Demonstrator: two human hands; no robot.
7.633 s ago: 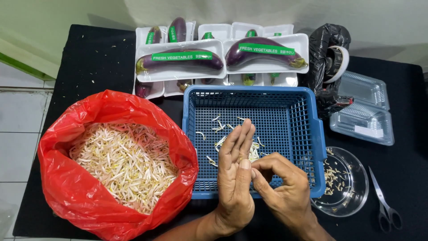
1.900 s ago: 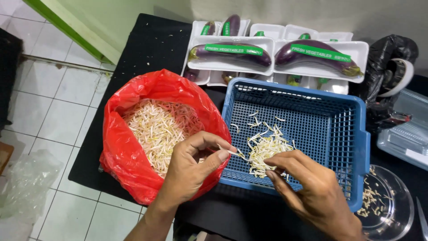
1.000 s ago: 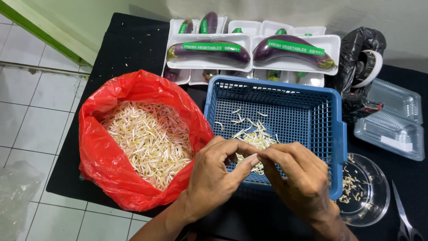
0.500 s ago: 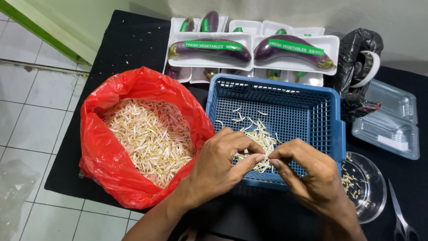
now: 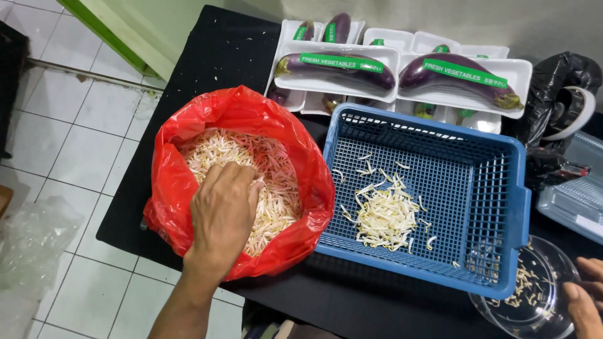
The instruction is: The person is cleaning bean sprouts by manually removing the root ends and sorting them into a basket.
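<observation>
Red plastic bag [image 5: 182, 188] of pale white bean sprouts [image 5: 276, 182]. Blue grid-patterned basket [image 5: 477, 188]. Purple eggplants [image 5: 333, 66] on white trays [image 5: 282, 85], green-labelled.

Black table [image 5: 213, 56] with red bag [image 5: 188, 188], blue basket [image 5: 496, 220], eggplant trays [image 5: 389, 88], clear bowl [image 5: 553, 307].

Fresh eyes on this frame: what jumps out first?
The red plastic bag at left, heaped with pale bean sprouts, with the left hand reaching into the pile. Right of it sits a blue slotted basket holding a small heap of sprouts. Behind both, purple eggplants lie in white trays, and the right hand rests at a clear bowl at the bottom right corner.
</observation>
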